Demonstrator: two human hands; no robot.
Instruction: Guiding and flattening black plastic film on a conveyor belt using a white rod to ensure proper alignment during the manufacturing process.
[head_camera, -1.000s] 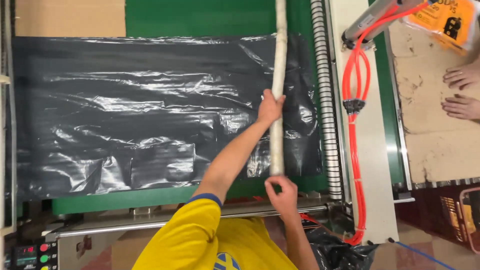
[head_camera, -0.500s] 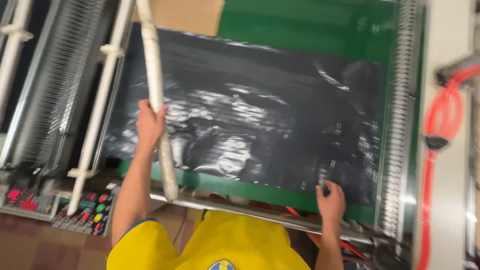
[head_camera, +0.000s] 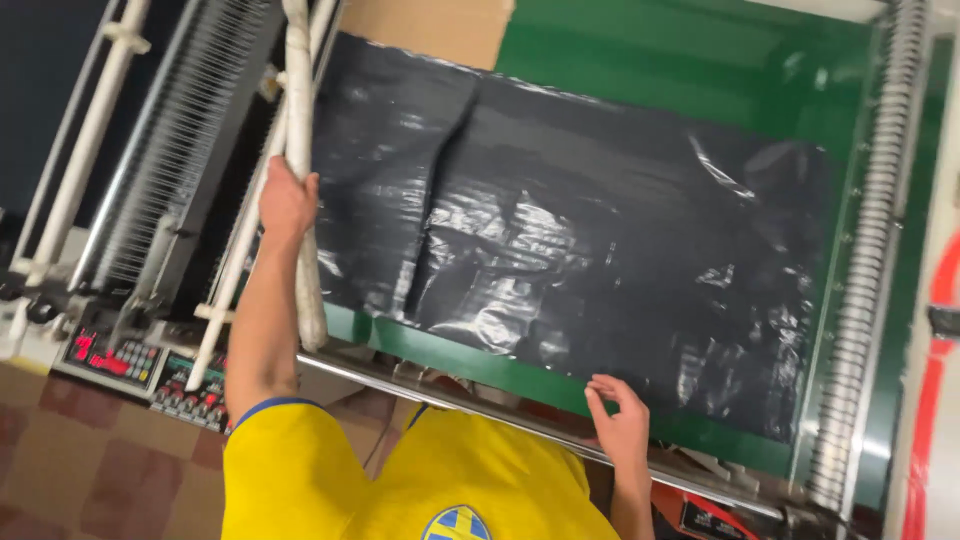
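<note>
On the green table, as seen from the head camera, a black plastic sheet lay spread flat with a crease running down its left part. At the sheet's left edge, the left hand was closed around a long white rod that extended away from the person. At the sheet's near edge, the right hand rested with fingers loosely curled and gripping nothing. A control panel with red and green buttons sat at lower left, and a red hose ran along the right side.
</note>
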